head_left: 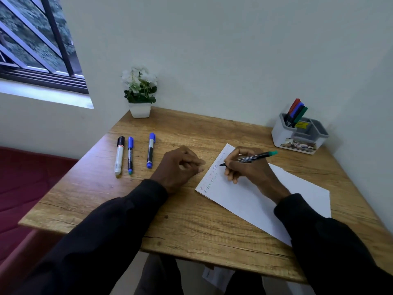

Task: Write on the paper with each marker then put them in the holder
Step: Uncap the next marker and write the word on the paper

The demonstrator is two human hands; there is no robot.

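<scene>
My right hand (248, 167) grips a green-ended marker (258, 156) with its tip down on the white paper (297, 188), near the sheet's far left edge where lines of coloured writing run. My left hand (179, 167) rests loosely curled on the wooden table just left of the paper; whether it hides a cap I cannot tell. Three markers lie side by side at the left: a white one with a black cap (119, 155), a dark one with a blue cap (130, 155) and another blue-capped one (150, 150). The white and grey holder (297, 137) at the far right has red, blue and green markers (295, 112) standing in it.
A small white pot of white flowers (140, 92) stands at the table's back left corner by the wall. The table (191, 226) is boxed in by walls behind and to the right. A window is at the upper left, and a red seat lies below the table's left edge.
</scene>
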